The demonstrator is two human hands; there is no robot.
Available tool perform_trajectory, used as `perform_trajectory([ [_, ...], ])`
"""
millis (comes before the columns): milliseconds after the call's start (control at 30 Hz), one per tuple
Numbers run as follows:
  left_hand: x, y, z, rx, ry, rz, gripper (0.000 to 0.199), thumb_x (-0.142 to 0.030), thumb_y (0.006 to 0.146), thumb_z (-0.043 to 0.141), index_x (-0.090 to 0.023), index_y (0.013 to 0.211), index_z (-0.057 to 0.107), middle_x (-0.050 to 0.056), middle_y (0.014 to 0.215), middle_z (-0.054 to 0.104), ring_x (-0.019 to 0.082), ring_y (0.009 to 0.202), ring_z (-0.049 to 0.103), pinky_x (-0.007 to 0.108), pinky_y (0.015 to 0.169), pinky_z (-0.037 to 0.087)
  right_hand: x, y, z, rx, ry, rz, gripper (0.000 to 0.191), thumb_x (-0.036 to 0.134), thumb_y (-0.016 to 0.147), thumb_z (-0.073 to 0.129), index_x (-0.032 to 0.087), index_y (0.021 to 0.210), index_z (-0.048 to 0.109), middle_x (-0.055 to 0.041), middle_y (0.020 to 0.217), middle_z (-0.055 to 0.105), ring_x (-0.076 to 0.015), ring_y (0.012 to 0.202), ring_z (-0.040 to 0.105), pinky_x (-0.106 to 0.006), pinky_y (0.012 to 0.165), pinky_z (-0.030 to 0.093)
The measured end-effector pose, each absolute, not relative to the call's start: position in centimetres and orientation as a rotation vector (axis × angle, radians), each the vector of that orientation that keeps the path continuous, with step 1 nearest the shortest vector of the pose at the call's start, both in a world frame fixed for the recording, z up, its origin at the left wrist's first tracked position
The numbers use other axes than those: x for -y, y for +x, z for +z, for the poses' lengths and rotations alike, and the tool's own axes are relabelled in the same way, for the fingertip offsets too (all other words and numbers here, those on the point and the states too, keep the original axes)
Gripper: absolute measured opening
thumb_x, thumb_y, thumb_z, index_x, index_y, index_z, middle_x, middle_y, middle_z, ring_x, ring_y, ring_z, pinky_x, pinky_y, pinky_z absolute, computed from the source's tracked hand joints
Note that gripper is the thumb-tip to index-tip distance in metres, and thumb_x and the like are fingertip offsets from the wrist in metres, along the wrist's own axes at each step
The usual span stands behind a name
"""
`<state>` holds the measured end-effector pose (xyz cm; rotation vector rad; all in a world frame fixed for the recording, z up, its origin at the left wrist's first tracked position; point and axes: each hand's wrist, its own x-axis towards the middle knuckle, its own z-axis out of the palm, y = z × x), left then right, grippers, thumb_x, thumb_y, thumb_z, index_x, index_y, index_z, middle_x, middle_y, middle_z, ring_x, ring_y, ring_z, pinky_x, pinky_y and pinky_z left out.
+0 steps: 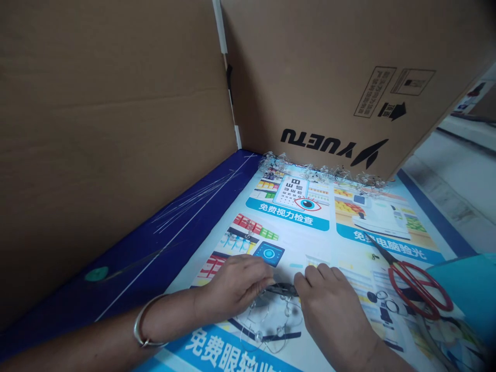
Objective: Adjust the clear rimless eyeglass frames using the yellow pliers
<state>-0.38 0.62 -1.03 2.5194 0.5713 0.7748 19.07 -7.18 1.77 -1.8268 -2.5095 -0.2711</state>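
My left hand [240, 281], a silver bangle on its wrist, has thumb and fingers pinched at the upper end of a clear beaded string [259, 337]. The string hangs in loose loops below, with round transparent beads along it. Closed in a fist, my right hand [329, 302] grips dark pliers [284, 289], whose jaws point left and meet my left fingertips. The pliers' handles are hidden by my right hand. What exactly sits in the jaws is too small to make out.
Red-handled scissors [420, 289] lie at the right, near small rings [387, 300]. Several clear beaded tangles [321, 173] line the base of the cardboard wall [310, 67]. Clear strands [197, 196] and a green piece [96, 274] lie on the blue border at left.
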Motion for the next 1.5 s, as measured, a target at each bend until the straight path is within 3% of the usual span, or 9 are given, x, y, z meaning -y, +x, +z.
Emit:
perform_trajectory([
  [500,-0.39,-0.19,-1.36,-0.725,2.576,0.764,0.015,-0.022,0.090,0.042,-0.017,0.078,0.051,-0.001,0.064,0.055,0.011,0.059,0.048,0.023,0.058,0.035,7.33,18.19,1.92,2.552,-1.786,-0.522,0.013,0.011,0.071,0.058,0.017,0.082,0.059,-0.0055,0.072,0.054,-0.0218,0.068,0.045,-0.036,0.062,0.029],
  [1500,-0.39,-0.25,-1.95,-0.697,2.600,0.774,0.014,-0.019,0.090,0.041,-0.017,0.078,0.049,-0.001,0.064,0.052,0.011,0.057,0.046,0.024,0.056,0.031,7.17,18.10,1.07,2.587,-1.830,-0.457,0.013,0.010,0.072,0.056,0.015,0.084,0.059,-0.0067,0.071,0.054,-0.0233,0.066,0.048,-0.037,0.059,0.034],
])
